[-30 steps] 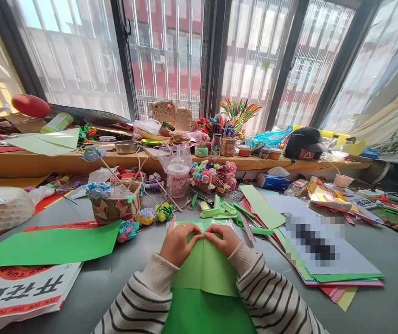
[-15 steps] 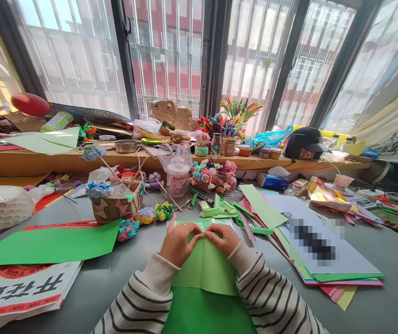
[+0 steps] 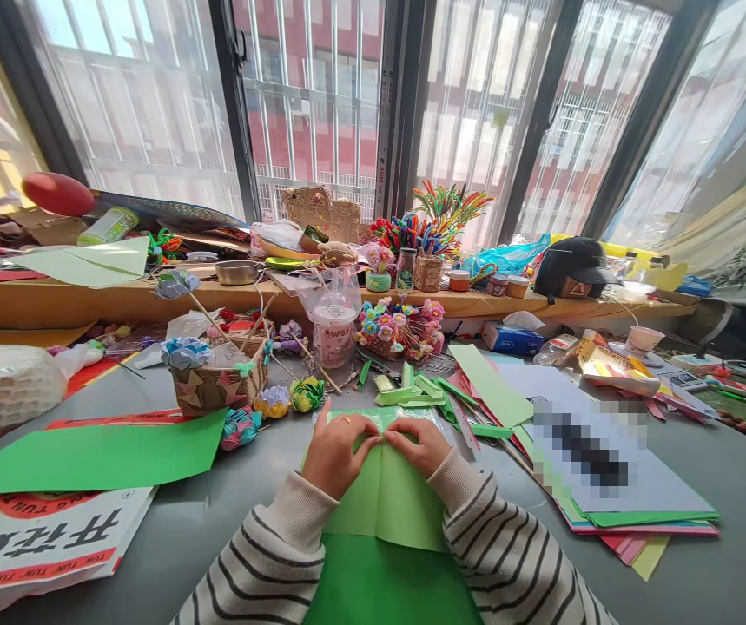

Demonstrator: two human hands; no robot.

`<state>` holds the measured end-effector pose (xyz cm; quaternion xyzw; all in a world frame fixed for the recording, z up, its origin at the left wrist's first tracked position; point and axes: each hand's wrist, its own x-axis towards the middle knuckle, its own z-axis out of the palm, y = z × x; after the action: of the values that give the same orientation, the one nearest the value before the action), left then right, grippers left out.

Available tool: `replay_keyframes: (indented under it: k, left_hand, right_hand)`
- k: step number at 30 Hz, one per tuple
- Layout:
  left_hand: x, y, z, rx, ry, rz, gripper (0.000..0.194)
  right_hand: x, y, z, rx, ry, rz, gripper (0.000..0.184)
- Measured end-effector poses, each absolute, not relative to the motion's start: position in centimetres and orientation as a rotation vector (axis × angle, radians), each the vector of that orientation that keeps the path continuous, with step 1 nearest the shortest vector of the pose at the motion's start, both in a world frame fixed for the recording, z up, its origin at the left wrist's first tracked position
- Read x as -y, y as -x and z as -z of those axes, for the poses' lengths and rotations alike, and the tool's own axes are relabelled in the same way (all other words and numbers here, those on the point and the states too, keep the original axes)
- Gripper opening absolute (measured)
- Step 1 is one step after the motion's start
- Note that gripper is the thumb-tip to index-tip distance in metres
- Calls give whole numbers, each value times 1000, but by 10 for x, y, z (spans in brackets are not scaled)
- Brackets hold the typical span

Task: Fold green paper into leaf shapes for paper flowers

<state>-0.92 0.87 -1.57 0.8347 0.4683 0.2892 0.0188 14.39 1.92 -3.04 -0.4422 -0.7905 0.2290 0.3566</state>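
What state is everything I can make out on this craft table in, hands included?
Left hand: thumb and finger closed on the light green paper
Right hand: pinching that paper too, beside the left
Light green paper: creased down the middle
Dark green sheet: partly covered by the light green paper
Brown basket: upright, flowers in it
Pink cup: upright
Tissue box: open, tissue sticking out

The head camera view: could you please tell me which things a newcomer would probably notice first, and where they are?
Probably the left hand and right hand, close together at lower centre, pinching light green paper. Next, perhaps, the multicoloured fuzzy stems on the window ledge, right of centre, and the red oval object at far left.
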Motion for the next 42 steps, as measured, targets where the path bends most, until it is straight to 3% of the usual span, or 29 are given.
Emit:
replay_keyframes:
  k: [35, 40, 42]
  left_hand:
    - [-8, 8, 18, -1463, -2635, -907, 15]
    - [-11, 14, 17, -1509, -2487, -1006, 15]
    - [-14, 20, 16, -1585, -2327, -1142, 15]
  right_hand:
    - [-18, -142, 32, 2031, 1165, -579, 20]
    - [-20, -152, 25, 1973, 1166, -546, 19]
    - [-22, -161, 22, 1784, 1190, -452, 28]
